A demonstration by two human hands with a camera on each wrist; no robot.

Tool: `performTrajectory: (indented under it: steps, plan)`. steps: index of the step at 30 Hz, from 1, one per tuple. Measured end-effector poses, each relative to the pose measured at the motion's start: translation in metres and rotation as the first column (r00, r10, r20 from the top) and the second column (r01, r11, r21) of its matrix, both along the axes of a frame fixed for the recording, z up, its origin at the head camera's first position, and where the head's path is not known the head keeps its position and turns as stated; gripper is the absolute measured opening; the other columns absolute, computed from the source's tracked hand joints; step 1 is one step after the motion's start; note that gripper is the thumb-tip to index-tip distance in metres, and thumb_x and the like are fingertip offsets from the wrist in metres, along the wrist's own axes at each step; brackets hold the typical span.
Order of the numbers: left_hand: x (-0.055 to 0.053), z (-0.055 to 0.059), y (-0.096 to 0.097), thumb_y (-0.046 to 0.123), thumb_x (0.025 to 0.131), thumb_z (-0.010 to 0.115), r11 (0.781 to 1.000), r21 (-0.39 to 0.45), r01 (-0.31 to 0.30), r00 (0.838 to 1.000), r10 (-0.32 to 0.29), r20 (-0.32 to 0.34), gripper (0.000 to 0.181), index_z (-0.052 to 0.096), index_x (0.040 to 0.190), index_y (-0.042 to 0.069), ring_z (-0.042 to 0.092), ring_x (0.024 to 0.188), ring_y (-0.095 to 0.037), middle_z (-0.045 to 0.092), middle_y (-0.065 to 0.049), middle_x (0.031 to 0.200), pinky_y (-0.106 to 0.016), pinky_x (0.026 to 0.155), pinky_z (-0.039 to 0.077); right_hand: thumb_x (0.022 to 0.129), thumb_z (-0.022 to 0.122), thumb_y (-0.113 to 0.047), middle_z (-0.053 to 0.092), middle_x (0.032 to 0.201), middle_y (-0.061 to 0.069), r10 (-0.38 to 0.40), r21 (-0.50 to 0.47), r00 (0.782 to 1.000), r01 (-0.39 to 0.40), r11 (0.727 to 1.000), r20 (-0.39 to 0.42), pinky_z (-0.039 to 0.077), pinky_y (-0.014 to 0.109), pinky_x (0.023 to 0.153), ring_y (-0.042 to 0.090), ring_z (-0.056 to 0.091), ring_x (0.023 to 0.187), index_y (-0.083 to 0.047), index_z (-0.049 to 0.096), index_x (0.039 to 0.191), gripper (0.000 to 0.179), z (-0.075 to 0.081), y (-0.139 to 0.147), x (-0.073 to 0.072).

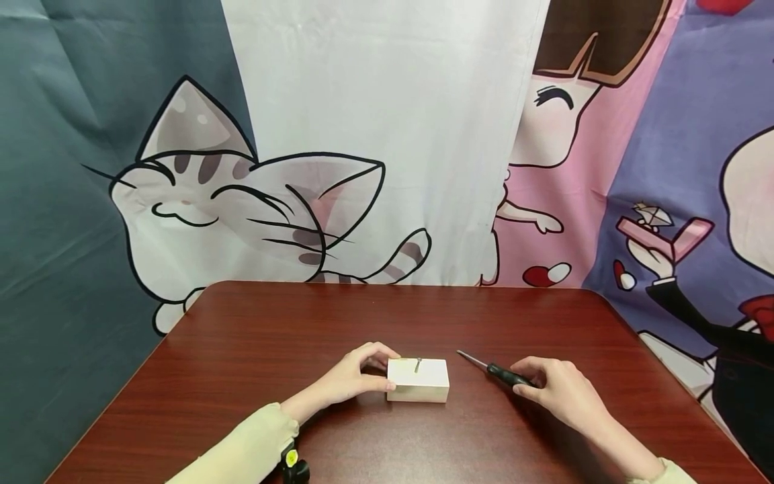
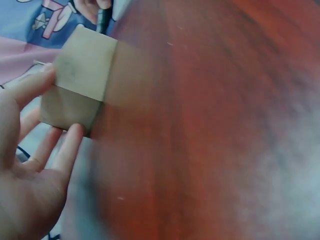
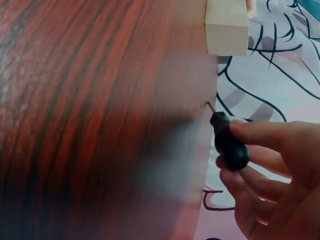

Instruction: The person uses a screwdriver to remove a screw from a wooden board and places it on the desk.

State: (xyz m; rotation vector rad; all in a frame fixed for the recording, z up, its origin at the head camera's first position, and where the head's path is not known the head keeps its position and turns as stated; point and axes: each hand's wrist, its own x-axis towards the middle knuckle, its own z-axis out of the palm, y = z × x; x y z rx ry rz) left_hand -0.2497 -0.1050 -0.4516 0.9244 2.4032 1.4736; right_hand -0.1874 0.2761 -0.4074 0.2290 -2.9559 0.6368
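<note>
On the table sits a pale wooden block, its left end gripped between the thumb and fingers of my left hand. A small screw shows at the top of the block. To the right of the block, my right hand pinches a screwdriver by its black handle, the metal shaft pointing up and left. The tip is apart from the block. In the right wrist view the thumb and fingers lie around the handle. The left wrist view shows the thumb and fingertips against the block.
The dark red-brown table has rounded far corners. Behind it hangs a cloth backdrop with a cartoon cat and figures. A black device with a yellow mark is at the left wrist.
</note>
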Motion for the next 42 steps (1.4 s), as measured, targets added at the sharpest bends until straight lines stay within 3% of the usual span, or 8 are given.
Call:
performTrajectory:
  steps: [4, 9, 14, 18, 26, 31, 42]
  plan:
    - [0.000, 0.009, 0.001, 0.029, 0.082, 0.081, 0.998, -0.064, 0.009, 1.000, -0.009, -0.008, 0.043, 0.063, 0.120, 0.022, 0.065, 0.105, -0.017, 0.064, -0.004, 0.114, -0.033, 0.090, 0.056, 0.077, 0.083, -0.031, 0.063, 0.071, -0.016, 0.008, 0.010, 0.999, -0.009, 1.000, 0.047, 0.040, 0.023, 0.058, -0.003, 0.054, 0.067, -0.033, 0.073, 0.099, 0.024, -0.001, -0.002, 0.002]
    - [0.001, 0.024, 0.003, 0.030, 0.080, 0.083, 0.990, -0.144, 0.010, 1.000, -0.013, -0.015, 0.047, 0.063, 0.120, 0.016, 0.063, 0.105, -0.020, 0.062, -0.007, 0.115, -0.023, 0.080, 0.057, 0.077, 0.083, -0.030, 0.064, 0.071, -0.017, 0.016, 0.017, 0.997, -0.017, 1.000, 0.074, 0.041, 0.024, 0.058, -0.004, 0.054, 0.066, -0.032, 0.073, 0.099, 0.024, -0.001, -0.003, 0.002]
    - [0.003, 0.035, 0.009, 0.030, 0.082, 0.081, 0.985, -0.169, -0.040, 0.989, 0.015, -0.149, 0.042, 0.069, 0.119, 0.013, 0.064, 0.095, -0.017, 0.064, -0.006, 0.106, -0.021, 0.076, 0.054, 0.076, 0.083, -0.029, 0.064, 0.072, -0.017, 0.031, 0.024, 0.996, -0.033, 0.999, 0.079, 0.042, 0.024, 0.058, -0.005, 0.054, 0.066, -0.031, 0.073, 0.098, 0.024, -0.002, -0.004, 0.003]
    - [0.003, 0.040, 0.018, 0.025, 0.085, 0.078, 0.989, -0.145, -0.038, 0.972, 0.003, -0.236, 0.032, 0.072, 0.113, 0.011, 0.064, 0.085, -0.012, 0.067, -0.008, 0.098, -0.023, 0.075, 0.055, 0.076, 0.084, -0.029, 0.066, 0.074, -0.017, 0.036, 0.028, 0.995, -0.039, 0.999, 0.088, 0.042, 0.025, 0.059, -0.005, 0.055, 0.067, -0.030, 0.073, 0.098, 0.024, -0.004, -0.005, 0.004]
    - [0.006, 0.042, 0.041, 0.019, 0.087, 0.076, 0.995, -0.077, -0.066, 0.980, 0.051, -0.192, 0.022, 0.075, 0.108, 0.011, 0.060, 0.078, -0.003, 0.070, 0.000, 0.091, -0.017, 0.072, 0.052, 0.076, 0.084, -0.028, 0.069, 0.078, -0.017, 0.048, 0.030, 0.996, -0.050, 0.998, 0.081, 0.043, 0.024, 0.060, -0.006, 0.056, 0.068, -0.029, 0.073, 0.098, 0.024, -0.006, -0.005, 0.004]
    - [0.009, 0.039, 0.047, 0.017, 0.086, 0.077, 0.995, -0.048, -0.082, 0.984, 0.074, -0.160, 0.021, 0.075, 0.106, 0.010, 0.060, 0.078, -0.003, 0.070, -0.002, 0.091, -0.018, 0.072, 0.052, 0.076, 0.084, -0.029, 0.070, 0.080, -0.016, 0.051, 0.017, 0.995, -0.053, 0.998, 0.090, 0.044, 0.025, 0.061, -0.005, 0.057, 0.069, -0.028, 0.073, 0.098, 0.024, -0.007, -0.005, 0.004]
    - [0.008, 0.025, 0.050, 0.009, 0.083, 0.076, 0.988, 0.003, -0.151, 0.973, 0.149, -0.179, 0.011, 0.080, 0.090, 0.017, 0.058, 0.071, 0.001, 0.071, 0.002, 0.085, -0.015, 0.063, 0.047, 0.077, 0.083, -0.029, 0.071, 0.082, -0.013, 0.062, -0.021, 0.990, -0.060, 0.998, 0.124, 0.047, 0.025, 0.063, -0.002, 0.058, 0.071, -0.026, 0.072, 0.098, 0.025, -0.008, -0.005, 0.005]
